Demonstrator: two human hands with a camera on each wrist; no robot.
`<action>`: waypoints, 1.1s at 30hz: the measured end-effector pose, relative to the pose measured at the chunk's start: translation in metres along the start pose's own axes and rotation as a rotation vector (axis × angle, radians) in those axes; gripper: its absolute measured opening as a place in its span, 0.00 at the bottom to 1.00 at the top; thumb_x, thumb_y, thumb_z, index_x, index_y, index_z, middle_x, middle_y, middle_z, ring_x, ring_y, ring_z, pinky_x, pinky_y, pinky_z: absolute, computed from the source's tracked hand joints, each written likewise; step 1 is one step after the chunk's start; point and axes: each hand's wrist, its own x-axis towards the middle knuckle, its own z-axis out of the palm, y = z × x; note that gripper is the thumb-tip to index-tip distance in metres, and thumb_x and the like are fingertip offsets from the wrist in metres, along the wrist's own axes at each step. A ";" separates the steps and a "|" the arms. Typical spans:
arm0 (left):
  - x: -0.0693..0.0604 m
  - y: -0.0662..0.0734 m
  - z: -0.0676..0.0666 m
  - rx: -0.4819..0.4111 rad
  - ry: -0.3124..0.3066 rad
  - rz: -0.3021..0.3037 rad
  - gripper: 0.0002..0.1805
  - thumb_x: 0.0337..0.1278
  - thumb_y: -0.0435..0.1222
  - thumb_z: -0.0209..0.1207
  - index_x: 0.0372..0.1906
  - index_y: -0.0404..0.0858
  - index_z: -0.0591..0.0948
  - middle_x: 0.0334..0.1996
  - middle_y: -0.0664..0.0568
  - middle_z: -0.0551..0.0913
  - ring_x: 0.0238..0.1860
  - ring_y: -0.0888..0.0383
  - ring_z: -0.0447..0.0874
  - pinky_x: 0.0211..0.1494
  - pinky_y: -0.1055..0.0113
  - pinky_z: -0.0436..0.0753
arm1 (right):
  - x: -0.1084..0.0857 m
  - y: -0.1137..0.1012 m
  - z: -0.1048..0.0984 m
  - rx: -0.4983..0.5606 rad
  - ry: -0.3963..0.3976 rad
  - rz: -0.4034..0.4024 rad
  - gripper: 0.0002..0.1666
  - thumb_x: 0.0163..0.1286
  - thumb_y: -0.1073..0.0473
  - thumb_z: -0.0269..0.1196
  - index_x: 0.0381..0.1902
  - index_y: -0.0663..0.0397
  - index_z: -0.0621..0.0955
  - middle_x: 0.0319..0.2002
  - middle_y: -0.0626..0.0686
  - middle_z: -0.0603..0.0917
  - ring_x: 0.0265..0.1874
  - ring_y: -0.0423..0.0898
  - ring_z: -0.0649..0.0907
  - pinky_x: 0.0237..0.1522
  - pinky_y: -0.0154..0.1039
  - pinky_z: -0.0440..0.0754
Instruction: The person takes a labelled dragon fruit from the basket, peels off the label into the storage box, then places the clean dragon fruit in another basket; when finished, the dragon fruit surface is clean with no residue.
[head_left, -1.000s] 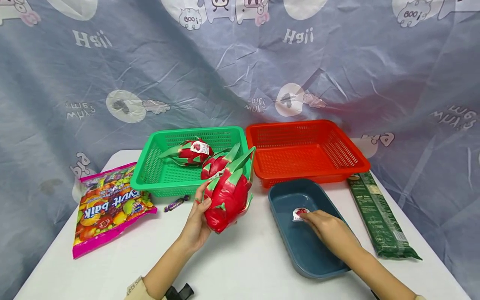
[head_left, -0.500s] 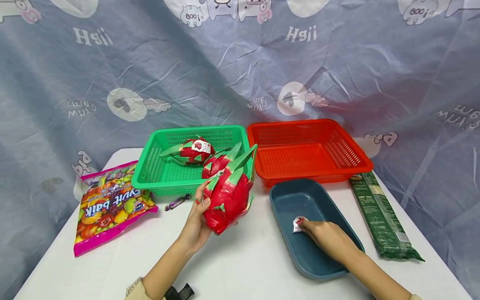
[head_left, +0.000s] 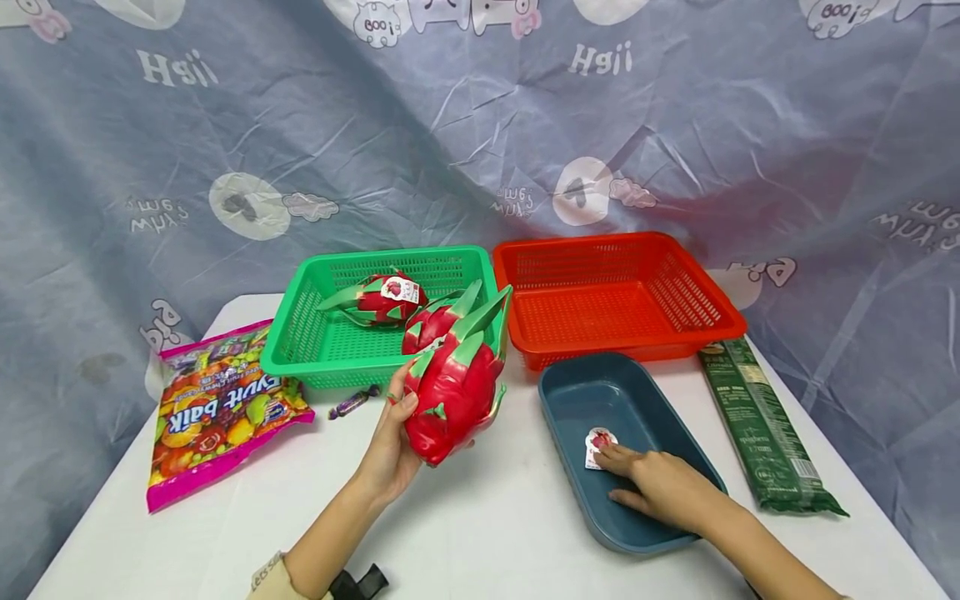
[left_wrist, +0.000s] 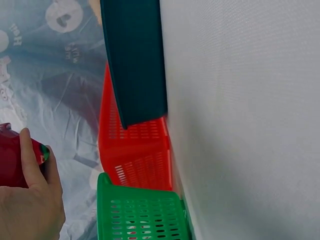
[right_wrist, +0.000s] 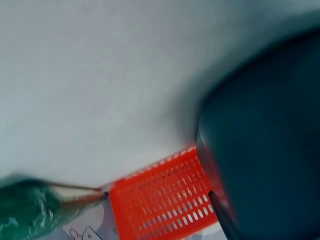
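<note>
My left hand (head_left: 392, 450) grips a red dragon fruit (head_left: 453, 392) with green leaf tips, held above the table in front of the green basket (head_left: 300, 367). In the left wrist view, its fingers lie against the fruit's red skin. Inside the dark blue tub (head_left: 592, 508), my right hand (head_left: 667, 487) reaches down over the near right rim. Its fingertips rest on a white label (head_left: 597, 450) with a dragon fruit picture, which lies on the tub's bottom. In the right wrist view, the tub's wall (right_wrist: 260, 140) hides that hand.
Two more dragon fruits lie in the green basket, one bearing a label (head_left: 401, 290). A red basket (head_left: 592, 317) stands behind the tub. A candy bag (head_left: 221, 408) and a wrapped candy (head_left: 351, 403) lie left, a green spaghetti pack (head_left: 768, 433) right. A patterned curtain (head_left: 420, 142) hangs behind.
My right hand's fingers have gone from pinching the label to lying extended on it, and the label now sits flat on the tub's bottom. The left hand keeps the dragon fruit in place.
</note>
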 end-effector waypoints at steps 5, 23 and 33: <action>0.002 0.001 0.001 0.006 0.026 -0.008 0.32 0.58 0.40 0.46 0.66 0.55 0.50 0.63 0.46 0.57 0.64 0.46 0.57 0.49 0.46 0.75 | -0.007 -0.002 -0.003 0.019 -0.106 0.012 0.44 0.63 0.30 0.49 0.63 0.58 0.69 0.63 0.60 0.68 0.53 0.55 0.76 0.43 0.49 0.79; 0.012 0.004 0.011 -0.032 -0.036 -0.002 0.35 0.57 0.41 0.48 0.68 0.54 0.47 0.63 0.45 0.57 0.64 0.46 0.57 0.50 0.44 0.74 | 0.012 0.010 0.007 0.020 0.211 0.002 0.21 0.60 0.62 0.63 0.53 0.57 0.79 0.53 0.55 0.79 0.52 0.54 0.77 0.48 0.50 0.77; 0.016 0.002 0.012 -0.027 -0.048 -0.008 0.36 0.56 0.42 0.50 0.68 0.55 0.48 0.63 0.45 0.57 0.65 0.46 0.56 0.50 0.45 0.74 | 0.012 0.011 0.012 -0.058 0.148 0.066 0.30 0.57 0.49 0.66 0.55 0.58 0.77 0.54 0.57 0.77 0.55 0.56 0.75 0.54 0.53 0.72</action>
